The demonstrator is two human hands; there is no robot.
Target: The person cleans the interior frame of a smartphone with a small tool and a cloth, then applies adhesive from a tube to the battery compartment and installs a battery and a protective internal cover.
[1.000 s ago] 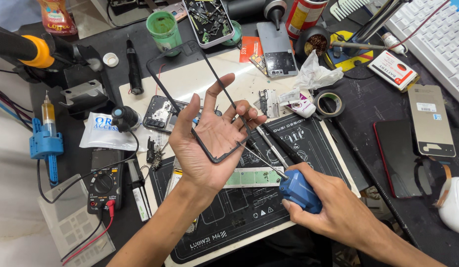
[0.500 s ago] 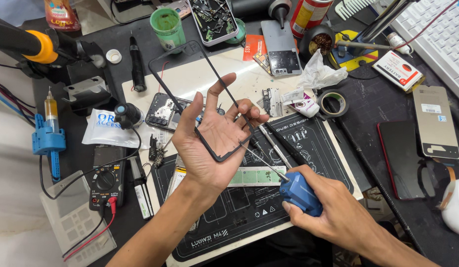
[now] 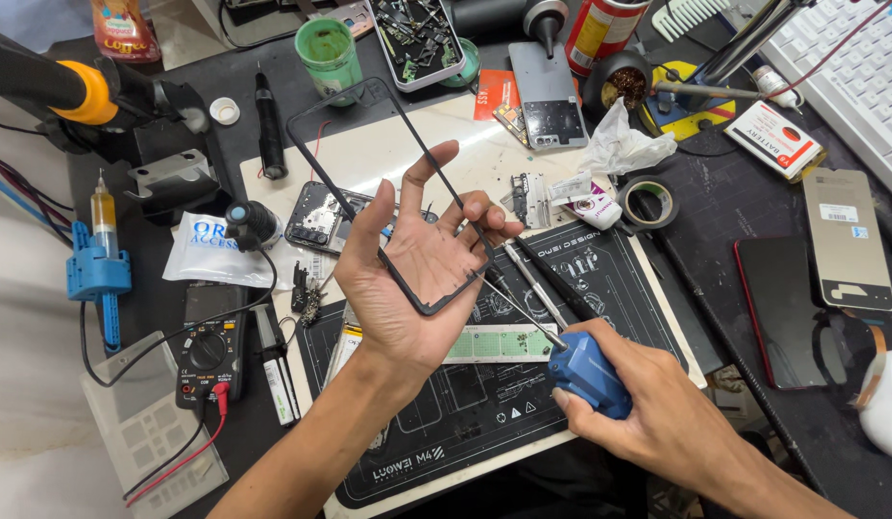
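Left hand (image 3: 407,279), palm up, fingers curled around a thin black phone frame (image 3: 369,173) raised above the work mat (image 3: 599,279). Right hand (image 3: 657,423), near right, fingers closed on a blue-handled screwdriver (image 3: 585,375), tip meeting the frame's near corner.

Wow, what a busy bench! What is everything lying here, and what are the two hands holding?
phone frame: one, black, thin and hollow, held up in the left hand
screwdriver: one, blue handle, thin metal shaft, gripped in the right hand
work mat: one, black with white outlines, under the hands
multimeter: one, black, red lead, left of the mat
tape roll: one, black, right of centre
cup: one, green, top centre
keyboard: one, white, top right
phone: one, dark with red edge, right side
syringe holder: one, blue, far left
left hand: palm up, fingers through the frame
right hand: closed around the screwdriver handle
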